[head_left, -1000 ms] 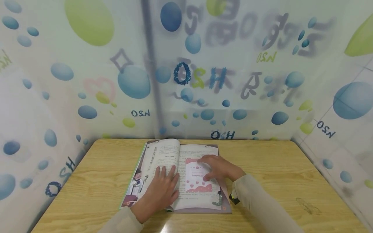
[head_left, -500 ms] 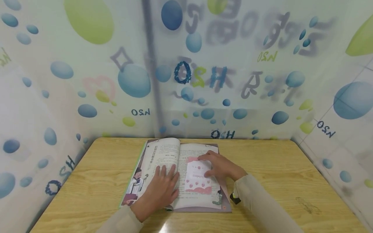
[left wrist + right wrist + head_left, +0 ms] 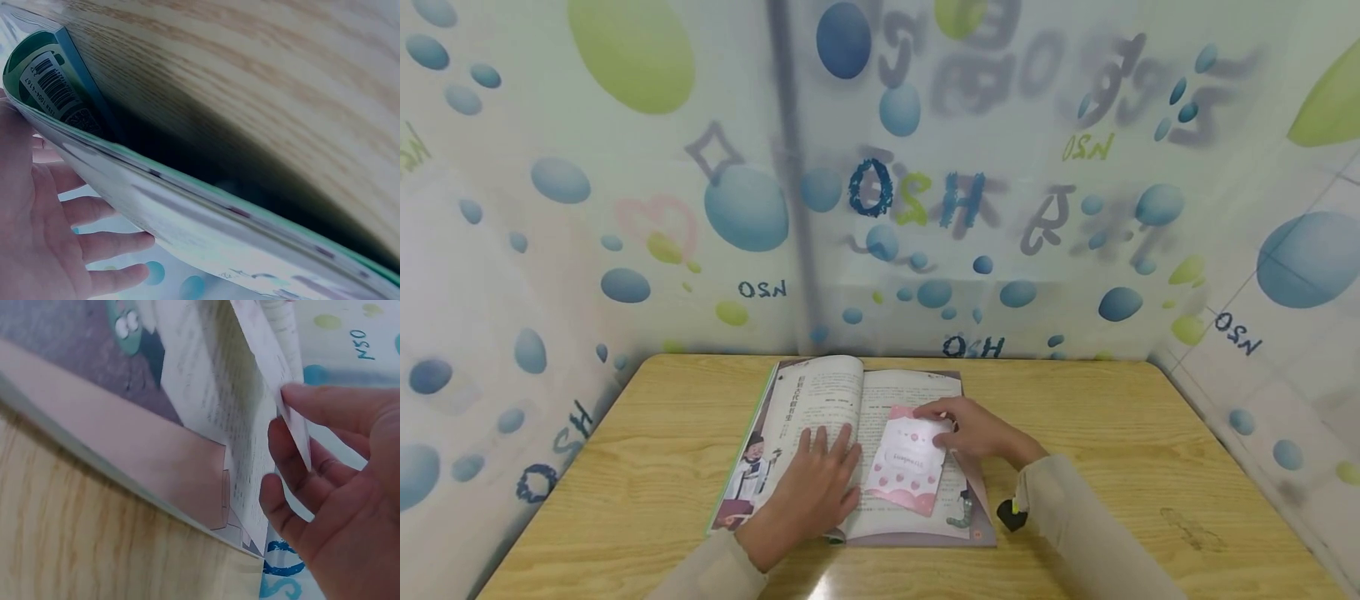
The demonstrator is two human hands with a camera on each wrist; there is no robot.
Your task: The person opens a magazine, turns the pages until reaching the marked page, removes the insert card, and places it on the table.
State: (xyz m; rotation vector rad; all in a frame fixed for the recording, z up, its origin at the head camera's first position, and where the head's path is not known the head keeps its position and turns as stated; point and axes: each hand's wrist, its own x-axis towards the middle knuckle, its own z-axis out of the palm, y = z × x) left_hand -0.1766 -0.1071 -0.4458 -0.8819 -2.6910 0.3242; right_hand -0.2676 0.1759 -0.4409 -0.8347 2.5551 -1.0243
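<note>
An open magazine lies on the wooden table, its left pages bulging up near the spine. My left hand rests on the left page with its fingers spread and straight; in the left wrist view the same hand lies along the page side, and a barcode label shows on the curled cover. Above the right page, a pink and white card printed with strawberries is tilted. My right hand pinches its upper right edge between thumb and fingers. From the right wrist, the card stands clear of the page.
The wooden table reaches back to a patterned curtain that stands behind and on both sides. A small black object sits at the right sleeve's cuff. A dark mark shows on the table at the right.
The card has tilted and turned, its lower end swinging left and nearer to me. My right hand has shifted slightly right with it. My left hand stays on the left page.
</note>
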